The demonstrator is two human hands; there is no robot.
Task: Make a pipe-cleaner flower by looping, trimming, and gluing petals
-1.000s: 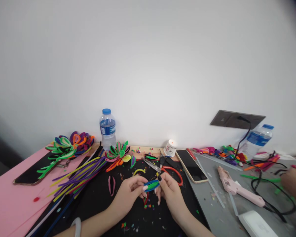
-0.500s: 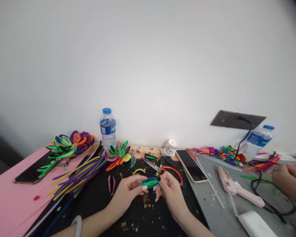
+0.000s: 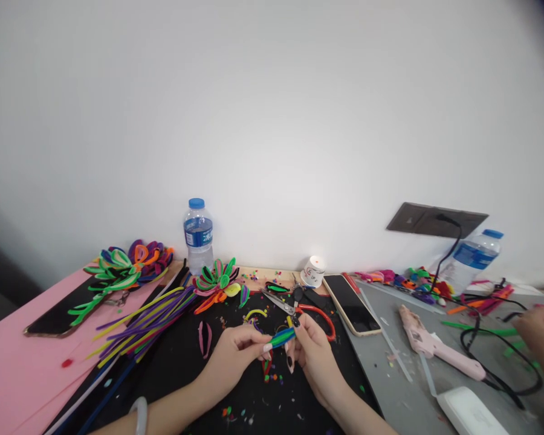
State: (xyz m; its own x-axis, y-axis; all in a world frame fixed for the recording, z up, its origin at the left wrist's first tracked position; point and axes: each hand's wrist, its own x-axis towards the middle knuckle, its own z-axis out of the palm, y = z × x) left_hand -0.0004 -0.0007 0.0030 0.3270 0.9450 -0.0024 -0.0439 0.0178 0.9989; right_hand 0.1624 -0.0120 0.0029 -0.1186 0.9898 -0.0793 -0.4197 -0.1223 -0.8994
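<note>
A: Surfaces?
B: White wall (image 3: pixel 272 133) is filling the far side. Black mat (image 3: pixel 172 393) is covering the middle; pink surface (image 3: pixel 13 368) is taking the left, gray surface (image 3: pixel 401 405) the right.
A: Hands?
B: Left hand (image 3: pixel 236 353) and right hand (image 3: pixel 316 350) are facing each other over the black mat. Another person's hand (image 3: pixel 539 329) is showing at the right edge, blurry; can't tell its grip.
A: Mid-size stuff?
B: Pipe-cleaner bundle (image 3: pixel 145 326) is lying left. Water bottle (image 3: pixel 198 241) is standing far, left of center. Pink glue gun (image 3: pixel 439 350) is lying right, on the gray surface. Pipe-cleaner flower (image 3: pixel 217 281) is sitting by the bundle's far end. Red-handled scissors (image 3: pixel 284 306) are lying just beyond the hands.
A: Small ones, plus grip?
B: Blue-and-green pipe-cleaner piece (image 3: pixel 281 338) is bridging both hands, on the scissors' near side. Left thumb and fingers are pinching its left end; right fingertips are pinching its right end. Tiny colored scraps (image 3: pixel 227 413) are dotting the mat.
</note>
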